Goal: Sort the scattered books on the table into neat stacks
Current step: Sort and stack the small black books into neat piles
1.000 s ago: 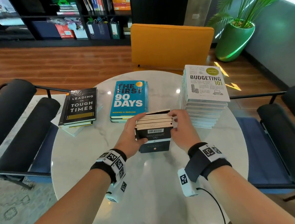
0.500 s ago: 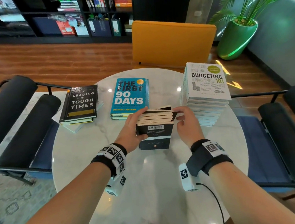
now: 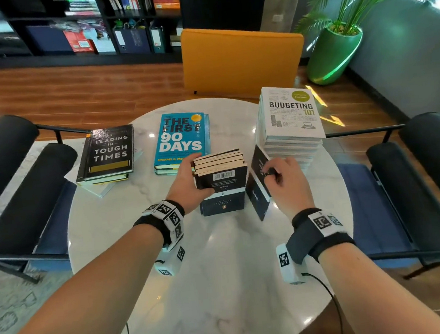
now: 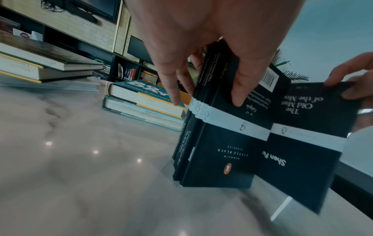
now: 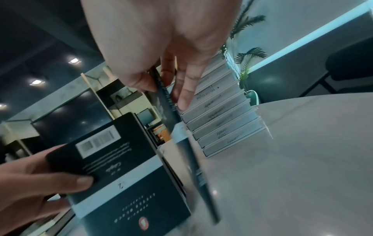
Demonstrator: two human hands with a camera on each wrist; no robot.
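Left hand (image 3: 188,181) fingers gripping upright black paperbacks (image 3: 221,182) on counter (image 3: 224,286), right hand (image 3: 283,178) fingers pinching tilted thin black book (image 3: 260,182) just right of them.

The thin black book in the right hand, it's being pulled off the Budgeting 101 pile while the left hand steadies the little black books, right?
Not quite. The right hand pinches the thin black book beside the little black books that the left hand steadies; the head view shows the Budgeting 101 pile untouched behind it.

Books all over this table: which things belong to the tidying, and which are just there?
Part of the job:
small black books, held by left hand
single black book, pinched by right hand
Budgeting 101 stack
blue stack
Tough Times stack

Just there:
yellow chair
potted plant
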